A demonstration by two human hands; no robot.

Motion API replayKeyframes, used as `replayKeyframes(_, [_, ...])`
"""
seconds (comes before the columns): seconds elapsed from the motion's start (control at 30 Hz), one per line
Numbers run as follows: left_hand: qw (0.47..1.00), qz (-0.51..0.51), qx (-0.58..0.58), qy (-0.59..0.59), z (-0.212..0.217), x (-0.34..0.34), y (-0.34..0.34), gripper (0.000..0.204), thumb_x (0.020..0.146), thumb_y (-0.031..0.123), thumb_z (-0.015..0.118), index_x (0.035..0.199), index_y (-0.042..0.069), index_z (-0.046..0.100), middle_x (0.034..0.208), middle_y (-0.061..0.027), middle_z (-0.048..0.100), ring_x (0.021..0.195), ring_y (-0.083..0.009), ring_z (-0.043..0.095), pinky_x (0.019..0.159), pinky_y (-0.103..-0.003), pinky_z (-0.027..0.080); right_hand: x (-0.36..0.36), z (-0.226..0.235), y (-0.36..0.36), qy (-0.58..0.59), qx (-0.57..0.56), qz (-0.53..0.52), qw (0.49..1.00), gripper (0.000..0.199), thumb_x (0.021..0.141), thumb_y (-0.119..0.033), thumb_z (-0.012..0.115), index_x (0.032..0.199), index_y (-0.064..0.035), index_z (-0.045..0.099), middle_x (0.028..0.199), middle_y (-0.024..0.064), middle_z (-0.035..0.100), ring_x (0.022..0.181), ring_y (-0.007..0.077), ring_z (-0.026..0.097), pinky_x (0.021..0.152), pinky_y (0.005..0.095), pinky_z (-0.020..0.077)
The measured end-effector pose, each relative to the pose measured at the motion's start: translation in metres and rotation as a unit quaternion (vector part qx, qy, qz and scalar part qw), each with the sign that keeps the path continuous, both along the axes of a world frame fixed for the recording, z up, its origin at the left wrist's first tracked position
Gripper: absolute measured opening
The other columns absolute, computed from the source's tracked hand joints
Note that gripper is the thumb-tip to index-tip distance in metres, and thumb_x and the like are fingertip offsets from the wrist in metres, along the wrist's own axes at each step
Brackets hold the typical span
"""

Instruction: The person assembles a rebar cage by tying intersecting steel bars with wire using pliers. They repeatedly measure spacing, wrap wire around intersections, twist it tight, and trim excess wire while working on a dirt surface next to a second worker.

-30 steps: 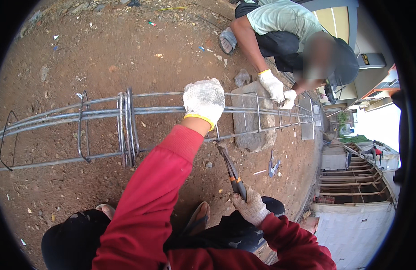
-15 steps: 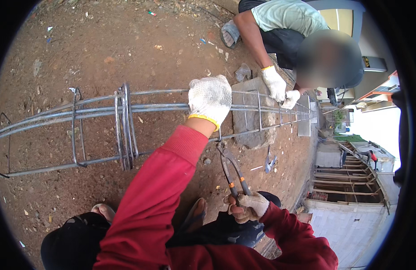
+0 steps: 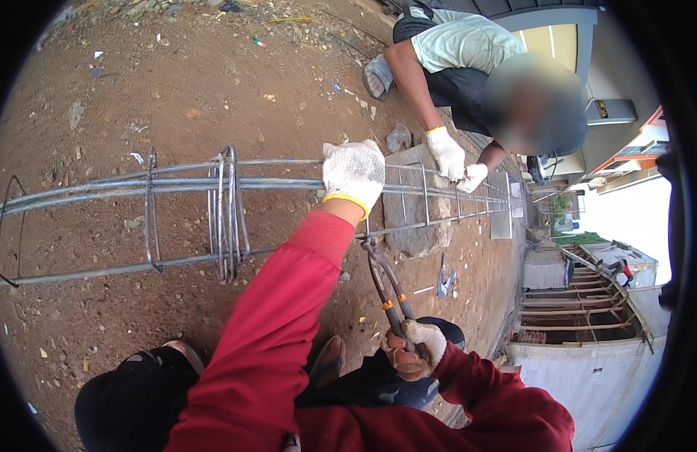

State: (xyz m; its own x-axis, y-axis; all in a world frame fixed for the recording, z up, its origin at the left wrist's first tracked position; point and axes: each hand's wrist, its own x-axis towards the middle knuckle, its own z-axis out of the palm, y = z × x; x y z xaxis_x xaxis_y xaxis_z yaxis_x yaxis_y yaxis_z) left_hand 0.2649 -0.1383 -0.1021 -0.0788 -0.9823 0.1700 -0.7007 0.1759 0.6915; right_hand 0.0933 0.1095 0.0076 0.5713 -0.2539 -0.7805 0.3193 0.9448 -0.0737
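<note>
A long cage of steel bars (image 3: 280,183) with square wire stirrups runs left to right before me. My left hand (image 3: 353,177), in a white knit glove, is closed around its upper bars. My right hand (image 3: 414,350), also gloved, grips the handles of a pair of pincers (image 3: 387,282). Their jaws sit at the near lower bar, where a stirrup meets it just below my left wrist; any tie wire there is too small to make out. Left of my left hand, several stirrups (image 3: 228,215) are bunched together on the bars.
A flat stone block (image 3: 417,226) lies under the cage. Across from me a co-worker crouches, gloved hands (image 3: 448,154) on the cage further right. Another hand tool (image 3: 445,280) rests on the dirt (image 3: 175,98). An unfinished block building (image 3: 578,377) stands at right.
The view has shifted slightly. The pincers' handles look a little closer together in my right hand, their jaws still at the same bar. My left hand keeps its grip.
</note>
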Motion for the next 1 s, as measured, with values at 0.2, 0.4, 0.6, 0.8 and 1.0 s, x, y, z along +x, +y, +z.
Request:
replayKeyframes(0.2, [0.942, 0.184, -0.261, 0.102, 0.013, 0.015, 0.044, 0.034, 0.089, 0.021, 0.058, 0.120, 0.009, 0.064, 0.119, -0.0138, 0.065, 0.121, -0.0307, 0.055, 0.109, -0.051, 0.034, 0.014, 0.038, -0.017, 0.254, -0.084, 0.123, 0.956, 0.049, 0.098, -0.054, 0.050, 0.103, -0.0066, 0.059, 0.077, 0.0108, 0.061, 0.057, 0.0201, 0.058, 0.047, 0.0293, 0.0457])
replayKeyframes(0.4, [0.555, 0.251, 0.287, 0.740, 0.041, -0.025, 0.162, 0.025, 0.100, 0.029, 0.057, 0.101, 0.004, 0.059, 0.085, -0.0032, 0.061, 0.076, -0.0160, 0.059, 0.072, -0.033, 0.051, 0.013, 0.043, -0.032, 0.225, -0.015, 0.093, 0.970, 0.049, 0.100, -0.052, 0.049, 0.101, -0.0048, 0.062, 0.075, 0.0121, 0.060, 0.055, 0.0191, 0.057, 0.043, 0.0272, 0.0443])
replayKeyframes(0.6, [0.104, -0.021, 0.446, 0.889, 0.033, -0.054, 0.161, 0.019, 0.100, 0.030, 0.057, 0.107, 0.012, 0.059, 0.071, 0.0022, 0.052, 0.059, -0.0146, 0.051, 0.069, -0.038, 0.050, 0.032, 0.062, -0.047, 0.368, -0.098, 0.170, 0.909, 0.050, 0.099, -0.051, 0.051, 0.106, -0.0017, 0.060, 0.071, 0.0110, 0.062, 0.050, 0.0186, 0.059, 0.043, 0.0283, 0.0464])
replayKeyframes(0.8, [0.211, 0.071, 0.465, 0.857, 0.036, -0.090, 0.155, 0.012, 0.101, 0.026, 0.053, 0.106, 0.017, 0.060, 0.062, 0.0056, 0.043, 0.048, -0.0118, 0.040, 0.058, -0.034, 0.047, 0.088, 0.088, -0.030, 0.702, -0.338, 0.578, 0.244, 0.075, 0.073, -0.056, 0.077, 0.118, 0.0006, 0.060, 0.092, 0.0226, 0.070, 0.089, 0.0384, 0.069, 0.078, 0.0433, 0.0549])
replayKeyframes(1.0, [0.215, 0.063, 0.486, 0.845, 0.038, -0.082, 0.161, 0.015, 0.098, 0.030, 0.061, 0.098, 0.015, 0.062, 0.067, 0.0014, 0.056, 0.055, -0.0158, 0.053, 0.063, -0.036, 0.050, 0.081, 0.075, -0.049, 0.713, -0.203, 0.612, 0.276, 0.048, 0.086, -0.041, 0.068, 0.108, 0.0006, 0.064, 0.085, 0.0251, 0.069, 0.083, 0.0423, 0.068, 0.073, 0.0485, 0.0544])
